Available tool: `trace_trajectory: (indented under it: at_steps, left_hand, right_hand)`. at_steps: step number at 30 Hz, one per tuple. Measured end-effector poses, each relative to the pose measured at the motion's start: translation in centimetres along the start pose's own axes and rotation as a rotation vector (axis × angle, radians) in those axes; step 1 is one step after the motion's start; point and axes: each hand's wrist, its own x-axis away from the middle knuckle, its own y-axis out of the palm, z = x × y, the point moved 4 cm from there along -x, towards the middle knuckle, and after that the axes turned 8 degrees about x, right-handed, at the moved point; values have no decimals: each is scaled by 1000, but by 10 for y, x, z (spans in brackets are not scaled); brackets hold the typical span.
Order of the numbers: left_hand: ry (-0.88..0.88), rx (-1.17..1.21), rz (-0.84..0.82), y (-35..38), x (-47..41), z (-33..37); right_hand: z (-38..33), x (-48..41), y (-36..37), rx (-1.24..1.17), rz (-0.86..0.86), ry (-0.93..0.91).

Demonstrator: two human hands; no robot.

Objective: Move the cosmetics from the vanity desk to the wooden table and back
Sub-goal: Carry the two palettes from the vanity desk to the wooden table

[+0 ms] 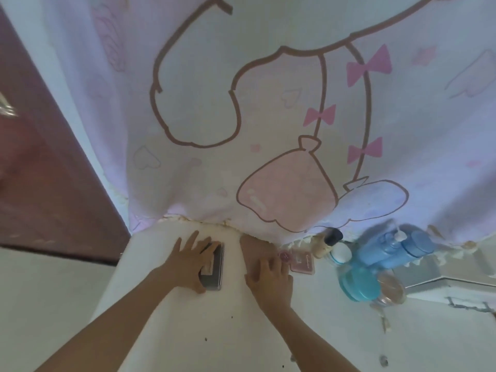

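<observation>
1. While my left hand [188,264] grips the gray case [215,267] flat on the white desk [214,331], my thumb hooks its near end.
2. My right hand [271,277] sits beside the pink compact [303,262]; I cannot tell its grip.

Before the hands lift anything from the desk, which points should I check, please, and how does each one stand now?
1. Left hand grips the case: ok, thumb at the near end and fingers at the far end.
2. Right hand holds something: cannot tell; its fingertips are at the pink round piece, blurred.
3. Compact free to take: ok, it lies flat with nothing on it.
4. Blue bottles clear of the right hand: ok, they are apart.
</observation>
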Motion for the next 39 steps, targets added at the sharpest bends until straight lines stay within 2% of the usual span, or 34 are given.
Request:
trace_trajectory:
  at_steps: [3, 5, 7, 11, 15, 18, 24, 33, 36, 39]
  left_hand:
    - [-77, -6, -11, 4, 20, -3]
    - [-117, 58, 255, 10, 21, 6]
    - [-313, 149, 397, 11, 24, 15]
    - [-576, 291, 438, 22, 30, 32]
    - [-550, 322, 572, 26, 26, 37]
    - [-637, 380, 492, 23, 28, 41]
    - [-616, 540, 646, 28, 48, 39]
    - [-1017, 594, 878, 44, 166, 11]
    - [-1181, 628, 941, 65, 220, 17]
    - [-1294, 679, 1021, 88, 272, 30]
  right_hand:
    - [-3, -2, 3, -41, -19, 29]
    - [-4, -4, 9, -45, -38, 30]
    - [-6, -3, 5, -51, -44, 21]
    - [-4, 8, 8, -1, -49, -27]
    - [-2, 10, 12, 62, -36, -116]
    - [-2, 8, 14, 49, -32, -133]
    - [3, 3, 7, -53, -127, -233]
    - [-78, 40, -24, -97, 42, -756]
    - [-103, 69, -28, -136, 172, -965]
    - [-120, 108, -36, -198, 186, -1135]
